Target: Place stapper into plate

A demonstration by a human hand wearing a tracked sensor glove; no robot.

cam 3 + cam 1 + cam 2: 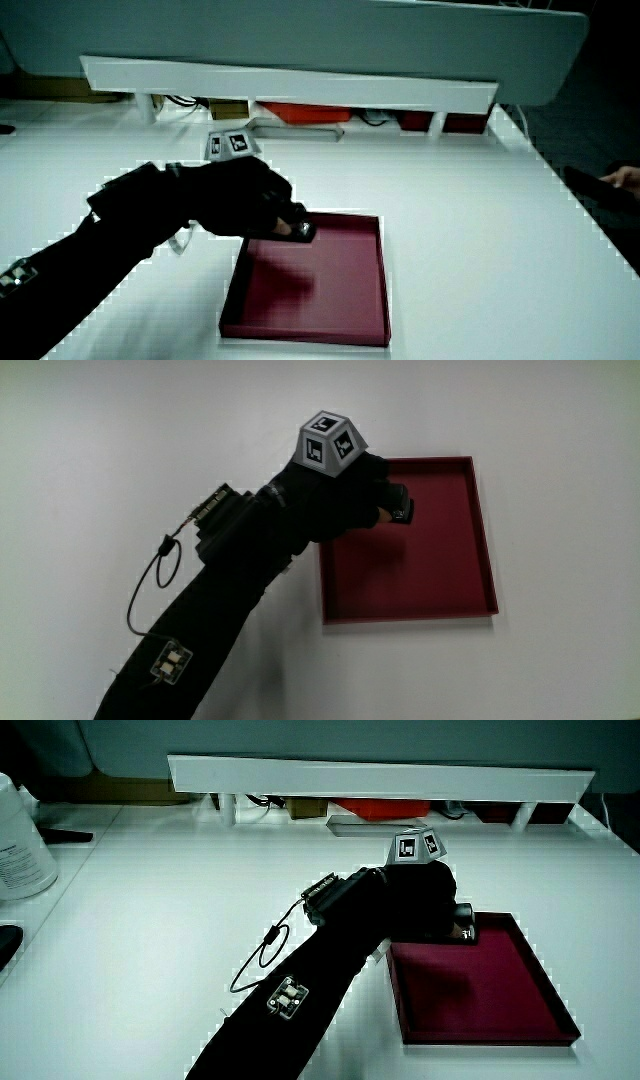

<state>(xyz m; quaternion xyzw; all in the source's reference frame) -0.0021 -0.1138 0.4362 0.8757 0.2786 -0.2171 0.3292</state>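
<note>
The hand [372, 495] in its black glove reaches over the corner of a dark red square plate [445, 570] that lies farthest from the person. Its fingers are curled around a small black stapler [402, 510], of which only the end shows past the fingertips. In both side views the stapler [462, 921] [303, 231] is held a little above the plate floor [485, 992] [325, 290], and a shadow falls on the red surface beneath. A patterned cube [330, 444] sits on the back of the hand.
A low white partition [380, 778] runs along the table's edge farthest from the person. A white bottle [20, 840] stands near a table corner. A thin cable loop [148, 588] hangs from the forearm.
</note>
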